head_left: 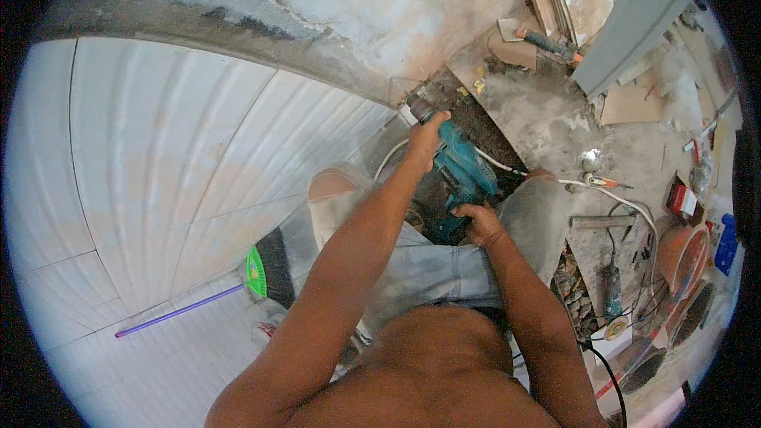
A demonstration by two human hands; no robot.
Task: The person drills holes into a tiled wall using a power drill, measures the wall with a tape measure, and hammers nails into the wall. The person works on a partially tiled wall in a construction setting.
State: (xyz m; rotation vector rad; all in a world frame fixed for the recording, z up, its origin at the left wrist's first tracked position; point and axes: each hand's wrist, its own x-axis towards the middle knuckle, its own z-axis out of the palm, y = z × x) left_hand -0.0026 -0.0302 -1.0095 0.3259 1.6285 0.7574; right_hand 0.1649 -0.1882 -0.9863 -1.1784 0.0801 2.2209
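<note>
A teal hammer drill point(469, 173) lies between my knees, its dark front end point(418, 105) pointing away toward the corner of the wall. My left hand point(426, 141) is wrapped round the drill close to that front end. At the rear, my right hand point(479, 224) grips the handle, its fingers partly hidden by the tool. Below the front end is a strip of dark, rough ground point(482, 123); whether a bit touches it I cannot make out. A white hose or cable point(501, 165) passes behind the drill.
White ribbed tiles point(158, 150) cover the left wall. A green broom point(254, 272) with a purple handle lies at lower left. Tiles point(583, 0) lean at the back right, beside an angle grinder point(548, 43). An orange bucket point(683, 257) and another power tool point(612, 289) are at right.
</note>
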